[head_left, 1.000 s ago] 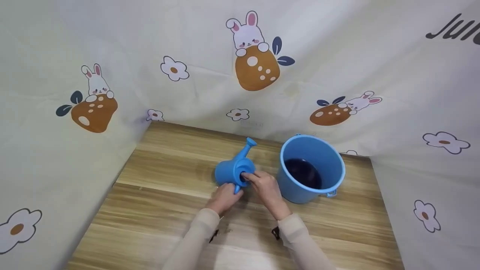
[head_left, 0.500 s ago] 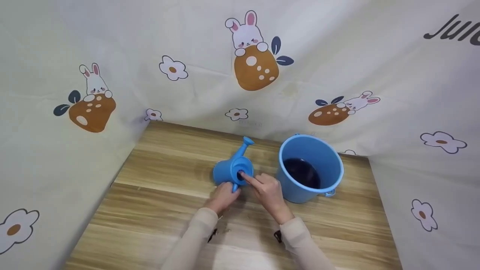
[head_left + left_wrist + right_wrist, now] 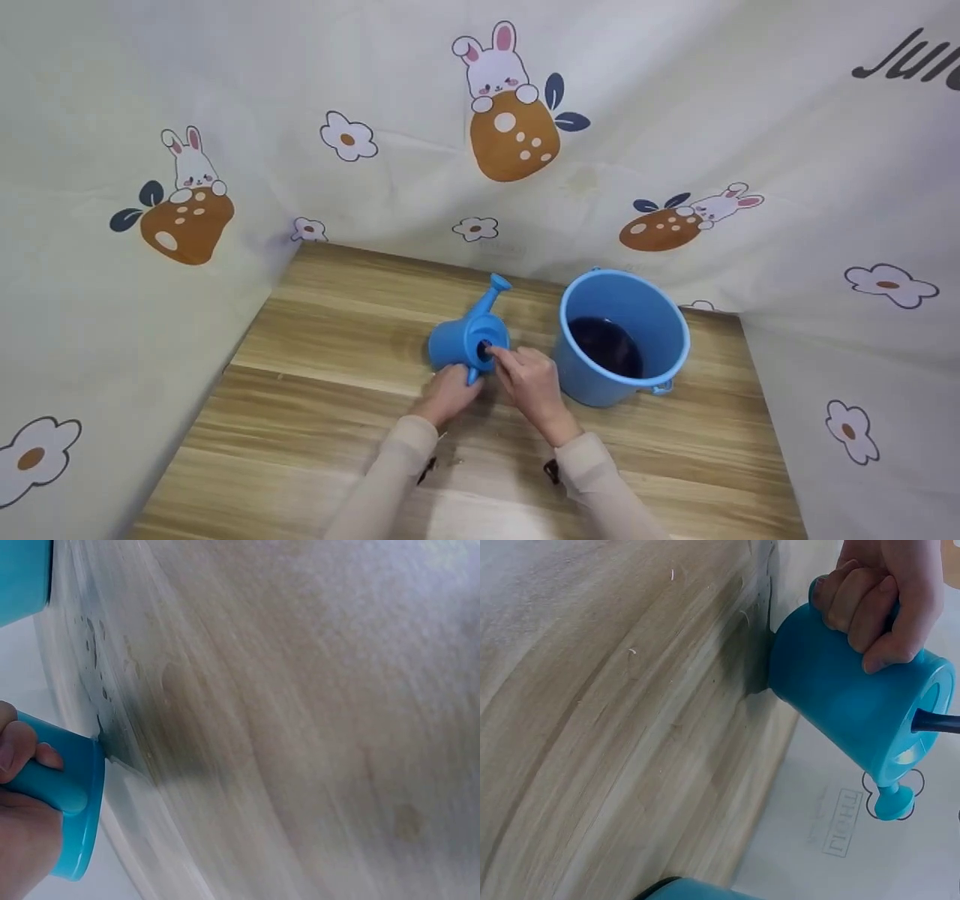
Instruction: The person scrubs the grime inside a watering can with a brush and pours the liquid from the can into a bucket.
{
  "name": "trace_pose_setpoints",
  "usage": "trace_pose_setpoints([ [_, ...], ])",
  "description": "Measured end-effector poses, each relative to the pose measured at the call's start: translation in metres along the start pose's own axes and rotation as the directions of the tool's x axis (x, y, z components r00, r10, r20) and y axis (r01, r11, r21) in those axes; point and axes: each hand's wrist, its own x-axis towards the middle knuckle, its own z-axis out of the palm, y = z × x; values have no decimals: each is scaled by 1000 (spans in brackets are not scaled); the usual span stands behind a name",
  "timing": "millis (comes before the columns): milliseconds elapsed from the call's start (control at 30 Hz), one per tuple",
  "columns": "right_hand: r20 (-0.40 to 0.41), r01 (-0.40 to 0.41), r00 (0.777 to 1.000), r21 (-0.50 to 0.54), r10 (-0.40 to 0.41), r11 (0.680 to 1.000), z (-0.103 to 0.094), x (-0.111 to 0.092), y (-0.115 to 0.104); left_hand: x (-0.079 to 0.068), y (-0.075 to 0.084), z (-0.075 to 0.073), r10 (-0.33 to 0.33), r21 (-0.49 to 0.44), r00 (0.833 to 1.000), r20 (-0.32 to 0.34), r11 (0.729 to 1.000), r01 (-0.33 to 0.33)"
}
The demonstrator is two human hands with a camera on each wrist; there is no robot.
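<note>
A small blue watering can [image 3: 456, 343] stands on the wooden table [image 3: 322, 352], its spout [image 3: 495, 289] pointing away toward the back wall. My left hand [image 3: 448, 394] grips the can's handle, fingers curled round it [image 3: 22, 757]. The right wrist view shows that hand [image 3: 885, 600] wrapped over the can [image 3: 840, 697]. My right hand [image 3: 529, 375] is at the can's top opening, fingers curled. A thin dark rod [image 3: 936, 721] reaches from it into the opening. A blue bucket [image 3: 589, 379] with dark liquid stands just right of the can.
Cream cloth printed with rabbits and flowers [image 3: 510, 105] hangs behind and on both sides of the table. The bucket's wall [image 3: 22, 577] shows in the left wrist view and its rim [image 3: 679, 889] in the right wrist view. Bare wood lies left of the can.
My right hand's index finger pointed at the opening half a second ago; now the fingers are curled at it. The can, bucket and left hand have stayed put.
</note>
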Motion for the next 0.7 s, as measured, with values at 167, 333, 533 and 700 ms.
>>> trace_pose_setpoints([
  [167,6,-24,1000,-45,25,999,6,4,-1,0,-1,0,-13,12,1000,8,1000,13],
  [333,32,-57,998,-84,60,995,12,7,-4,0,-1,0,6,33,1000,-1,999,-6],
  [533,101,-120,986,-88,129,989,18,7,-6,-2,0,0,28,30,1000,7,999,-28],
  [700,83,-162,982,-108,171,981,21,9,-8,-2,0,0,60,25,998,-4,998,-60],
])
